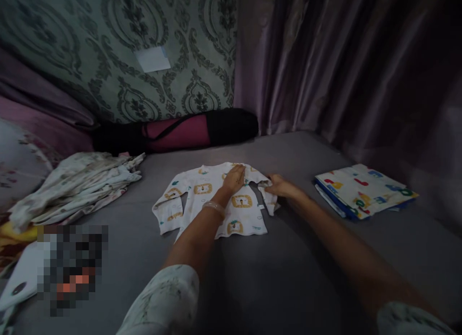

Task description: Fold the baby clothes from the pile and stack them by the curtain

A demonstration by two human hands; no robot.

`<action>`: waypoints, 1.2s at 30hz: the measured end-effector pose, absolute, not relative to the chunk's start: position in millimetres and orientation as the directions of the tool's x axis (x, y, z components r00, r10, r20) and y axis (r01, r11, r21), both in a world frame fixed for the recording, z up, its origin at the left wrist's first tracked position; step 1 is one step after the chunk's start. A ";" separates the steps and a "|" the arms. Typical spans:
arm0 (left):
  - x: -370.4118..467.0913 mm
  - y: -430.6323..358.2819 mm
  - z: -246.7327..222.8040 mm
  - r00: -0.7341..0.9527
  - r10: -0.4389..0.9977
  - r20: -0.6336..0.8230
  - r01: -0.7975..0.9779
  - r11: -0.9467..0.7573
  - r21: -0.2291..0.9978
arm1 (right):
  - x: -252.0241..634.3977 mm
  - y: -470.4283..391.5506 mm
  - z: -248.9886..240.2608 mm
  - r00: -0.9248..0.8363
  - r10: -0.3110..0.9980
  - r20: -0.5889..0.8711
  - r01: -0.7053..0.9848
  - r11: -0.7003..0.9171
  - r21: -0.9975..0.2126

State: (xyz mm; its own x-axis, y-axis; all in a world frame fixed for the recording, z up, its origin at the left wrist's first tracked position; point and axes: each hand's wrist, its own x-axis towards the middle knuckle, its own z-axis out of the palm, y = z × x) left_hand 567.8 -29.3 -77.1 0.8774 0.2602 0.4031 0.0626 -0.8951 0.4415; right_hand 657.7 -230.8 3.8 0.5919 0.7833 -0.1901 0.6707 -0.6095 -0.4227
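A small white long-sleeved shirt (205, 202) with a lion-face print lies spread on the grey bed sheet, its neckline pointing away from me. My left hand (235, 177) rests flat on the upper part of the shirt near the right shoulder, fingers stretched forward. At the shirt's right side, my right hand (283, 186) pinches the right sleeve (269, 200), which bends downward from the grip. The left sleeve (169, 207) lies loose on the sheet, angled down. My left forearm covers part of the shirt's lower left.
Folded cloths (364, 188) with a colourful print are stacked at the right. Crumpled clothes (83, 181) lie in a heap at the left. A black and maroon long bag (180, 133) lies along the wall. Purple curtains (288, 60) hang behind. A white object (29, 272) sits lower left.
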 end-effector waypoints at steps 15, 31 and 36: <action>563.7 -33.4 -77.5 0.884 0.288 0.369 0.119 -0.900 0.418 | 679.0 -291.9 10.9 0.645 0.763 -0.039 0.756 -0.630 0.179; 557.7 -36.8 -68.8 0.853 0.319 0.413 0.134 -0.898 0.418 | 758.6 -244.6 -6.4 0.613 0.735 -0.291 0.578 -0.668 -0.469; 560.0 -34.0 -72.8 0.867 0.263 0.423 0.082 -0.913 0.400 | 757.4 -243.5 1.3 0.635 0.717 -0.289 0.564 -0.685 -0.461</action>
State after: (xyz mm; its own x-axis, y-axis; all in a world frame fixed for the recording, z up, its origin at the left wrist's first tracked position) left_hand 560.0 -34.0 -72.8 0.8671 0.2626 0.4232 0.0815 -0.9131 0.3996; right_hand 757.4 -243.5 1.3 0.6346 0.7168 -0.2890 0.5637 -0.6851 -0.4614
